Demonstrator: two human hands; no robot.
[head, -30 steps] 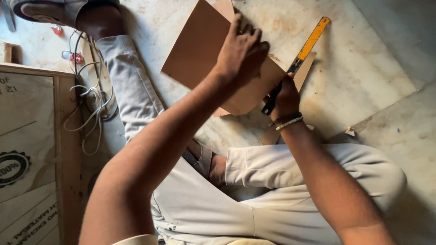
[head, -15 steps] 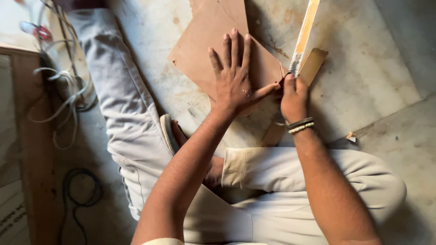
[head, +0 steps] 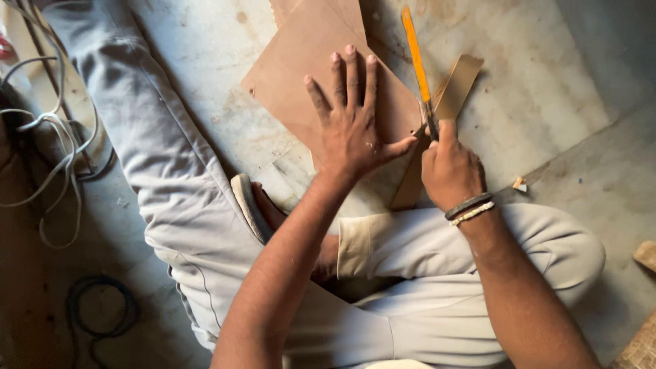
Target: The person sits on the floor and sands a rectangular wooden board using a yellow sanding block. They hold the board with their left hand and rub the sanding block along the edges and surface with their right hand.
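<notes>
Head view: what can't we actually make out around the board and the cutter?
- Cutter blade tip: hidden behind the right hand, so the cut line is unreadable.
- Brown board: far end cut off by the top edge; the middle is covered by the flat left hand.
- Narrow strip: lower part hidden by the right hand.
- Small scrap on the floor: too small to identify.
</notes>
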